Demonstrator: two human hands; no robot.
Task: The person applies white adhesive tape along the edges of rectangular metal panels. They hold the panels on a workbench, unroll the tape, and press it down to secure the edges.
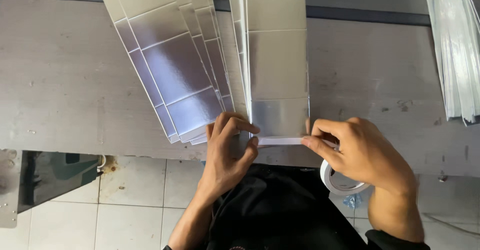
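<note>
A silver sheet (277,70) lies on the grey table (65,80), its long axis running away from the person, its near end at the table's edge between the two hands. Across that near end runs a white tape strip (280,141), lying crosswise to the sheet, left to right. The left hand (225,152) sits at the strip's left end, fingers curled and pressing down, index tip on the sheet's corner and thumb at the tape's end; it grips nothing, only pins. The right hand (357,152) is at the strip's right end, thumb and forefinger pinched together on the tape where it leaves the sheet, while the other fingers wrap the tape roll (340,182), which hangs just below the table edge under the palm. So the strip spans straight from one hand to the other, both touching it, and the roll lies on the right hand's side, off the sheet's right edge. To the left, a fanned stack of silver sheets (175,70) lies just beside the left hand, slanting away. Another pile (457,50) rests well apart at the far right. Below the table, a tiled floor (125,205) shows.
</note>
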